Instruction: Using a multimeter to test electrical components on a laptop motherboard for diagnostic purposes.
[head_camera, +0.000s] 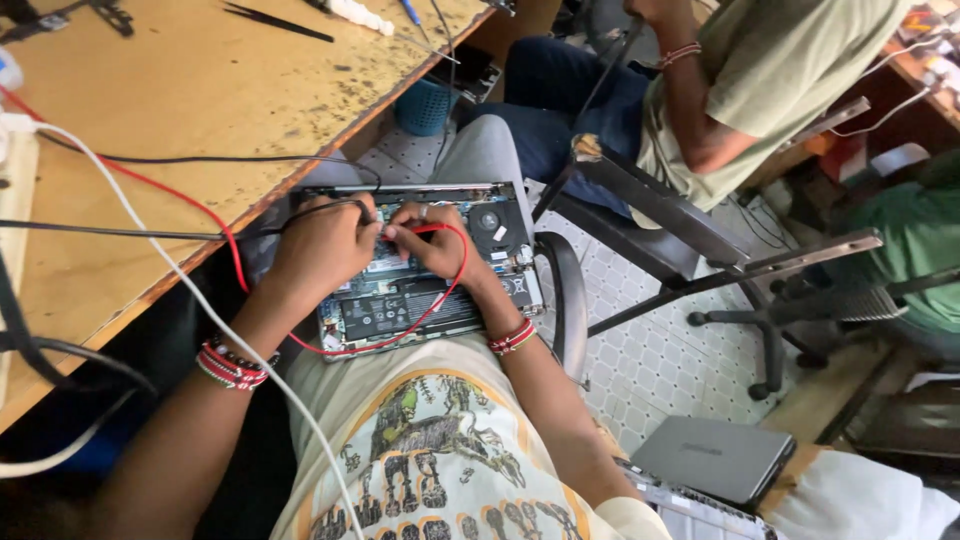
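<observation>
Both hands pinch probe tips, the left hand (322, 247) on the black-wired probe (366, 213) and the right hand (432, 243) on the red-wired probe (398, 231), over the opened laptop underside (425, 300) beneath them; steady, light contact seems wise.

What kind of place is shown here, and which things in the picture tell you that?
Probably an electronics repair workshop. An opened laptop lies on the person's lap, and both hands press red and black probe leads to its board. A worn wooden workbench carries tools and cables, and a closed laptop lies nearby.
</observation>
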